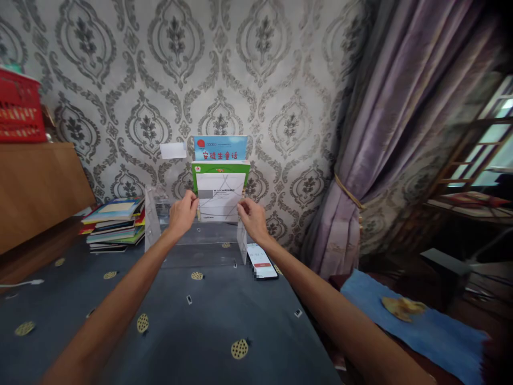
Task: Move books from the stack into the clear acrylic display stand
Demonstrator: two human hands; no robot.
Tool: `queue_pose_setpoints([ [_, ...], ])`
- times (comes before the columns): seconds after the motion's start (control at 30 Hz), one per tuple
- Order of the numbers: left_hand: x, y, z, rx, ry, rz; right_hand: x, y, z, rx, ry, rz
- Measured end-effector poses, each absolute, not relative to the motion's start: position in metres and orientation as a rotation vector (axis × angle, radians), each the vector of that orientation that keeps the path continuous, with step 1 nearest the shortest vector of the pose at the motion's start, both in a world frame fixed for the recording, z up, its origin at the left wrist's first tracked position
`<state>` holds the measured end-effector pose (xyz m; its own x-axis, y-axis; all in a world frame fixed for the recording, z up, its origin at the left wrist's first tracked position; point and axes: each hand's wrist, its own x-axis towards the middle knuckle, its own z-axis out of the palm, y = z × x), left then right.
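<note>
Here the left hand (185, 212) and right hand (253, 218) pinch opposite edges of the white booklet (223, 199), upright before the green book (220, 168) by the clear rack (152, 220); level edges, light, even pressure serve best.

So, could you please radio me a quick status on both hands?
Left hand, right hand holding white book by its sides. Book upright. Phone lying beside clear stand.
</note>
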<state>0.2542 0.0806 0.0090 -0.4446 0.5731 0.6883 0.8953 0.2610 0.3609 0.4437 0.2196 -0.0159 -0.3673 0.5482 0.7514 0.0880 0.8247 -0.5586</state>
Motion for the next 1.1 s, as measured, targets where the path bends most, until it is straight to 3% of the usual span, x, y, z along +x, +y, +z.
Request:
queue_pose_setpoints([
  [0.43,0.199,-0.039,-0.074,-1.276,-1.967,-0.984,0.445,0.124,-0.107,-0.257,-2.301,1.037],
  [0.7,0.098,-0.058,-0.067,-0.776,-2.370,-0.516,0.445,0.091,-0.158,-0.348,-2.423,1.259],
  [1.1,0.032,-0.034,-0.051,-1.015,-2.471,-0.010,0.446,0.095,-0.176,-0.375,-2.316,1.379],
])
